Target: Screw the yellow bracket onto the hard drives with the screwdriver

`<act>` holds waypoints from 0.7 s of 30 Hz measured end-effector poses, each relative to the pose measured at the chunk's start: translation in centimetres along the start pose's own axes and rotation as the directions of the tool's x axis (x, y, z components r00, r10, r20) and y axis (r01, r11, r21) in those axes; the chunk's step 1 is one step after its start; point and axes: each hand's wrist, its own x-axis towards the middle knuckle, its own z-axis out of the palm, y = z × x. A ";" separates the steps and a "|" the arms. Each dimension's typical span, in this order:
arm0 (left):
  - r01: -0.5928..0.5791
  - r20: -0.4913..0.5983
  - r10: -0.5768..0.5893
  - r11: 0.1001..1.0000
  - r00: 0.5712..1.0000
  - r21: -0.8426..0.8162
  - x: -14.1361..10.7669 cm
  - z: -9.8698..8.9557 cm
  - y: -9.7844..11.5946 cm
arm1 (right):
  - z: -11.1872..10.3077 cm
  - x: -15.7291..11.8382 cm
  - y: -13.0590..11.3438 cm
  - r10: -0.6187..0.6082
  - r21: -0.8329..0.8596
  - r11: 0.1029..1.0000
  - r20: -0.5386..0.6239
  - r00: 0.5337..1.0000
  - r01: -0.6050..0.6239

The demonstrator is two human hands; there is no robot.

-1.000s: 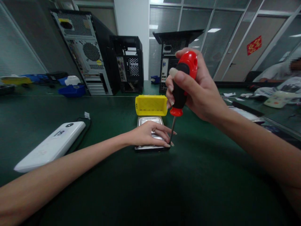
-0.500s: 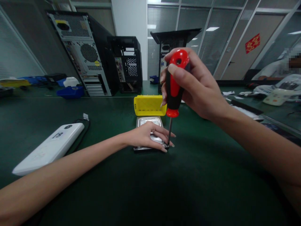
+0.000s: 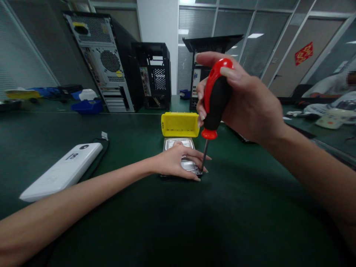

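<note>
Red-black screwdriver point(image 3: 219, 98) fills the curled right hand point(image 3: 247, 102); the left hand point(image 3: 174, 159) rests half-spread across a metal drive point(image 3: 189, 165).

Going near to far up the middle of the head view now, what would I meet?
Metal hard drive under the left hand, yellow bin, open black computer case, pale wall.

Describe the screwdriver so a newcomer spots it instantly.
On the green tabletop, before the yellow bin, lies a hard drive under the left hand. The right hand holds the screwdriver above its near right corner. Its red-and-black handle distinguishes it from the silver drive.
</note>
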 end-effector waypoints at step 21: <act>0.028 0.042 -0.032 0.997 0.999 0.078 -0.1 0.1 -0.5 | -1.1 1.1 -2.6 -0.214 -0.858 0.408 0.243 0.946 0.313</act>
